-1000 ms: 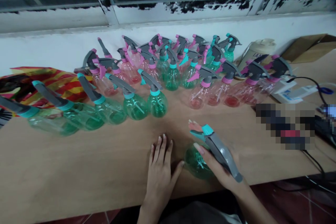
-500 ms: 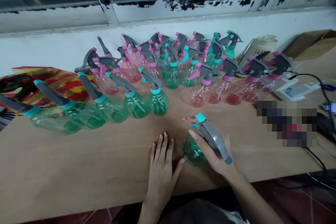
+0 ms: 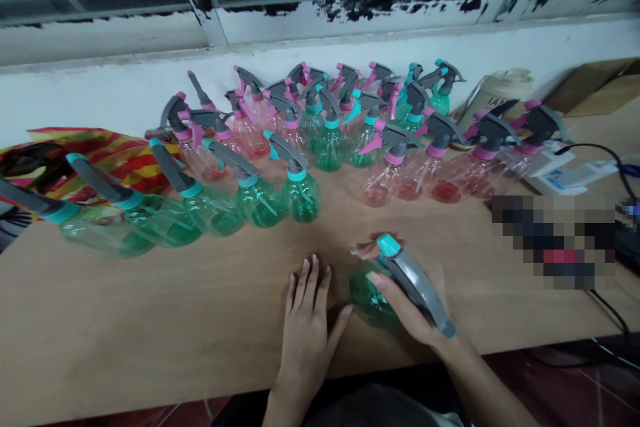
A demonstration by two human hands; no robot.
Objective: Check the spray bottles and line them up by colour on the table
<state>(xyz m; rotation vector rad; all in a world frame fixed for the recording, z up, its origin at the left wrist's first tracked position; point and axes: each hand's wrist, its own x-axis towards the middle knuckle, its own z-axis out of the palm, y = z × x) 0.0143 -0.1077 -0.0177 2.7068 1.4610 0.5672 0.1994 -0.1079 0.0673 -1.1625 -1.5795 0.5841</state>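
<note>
My right hand [image 3: 410,310] is wrapped round the neck of a green spray bottle [image 3: 367,293] with a grey trigger head and a turquoise nozzle. The nozzle points away from me, and some fingers are partly hidden behind the head. Flat on the wooden table [image 3: 210,320] lies my left hand [image 3: 306,320], fingers spread, its thumb close to the bottle's left side. I cannot tell whether the thumb touches it. Beyond my hands stands a row of green spray bottles [image 3: 301,200] on the left. A row of pink spray bottles [image 3: 377,187] stands to the right.
More pink and green bottles [image 3: 330,147] crowd together toward the white wall. At far left lies a red and yellow bag [image 3: 115,153]. A pale cup [image 3: 510,87], a cardboard box [image 3: 593,87], a white box [image 3: 555,173] and black cables [image 3: 607,307] are on the right.
The held spray bottle's head has come slightly toward me and to the right, along with my right hand. My left hand has stayed in place.
</note>
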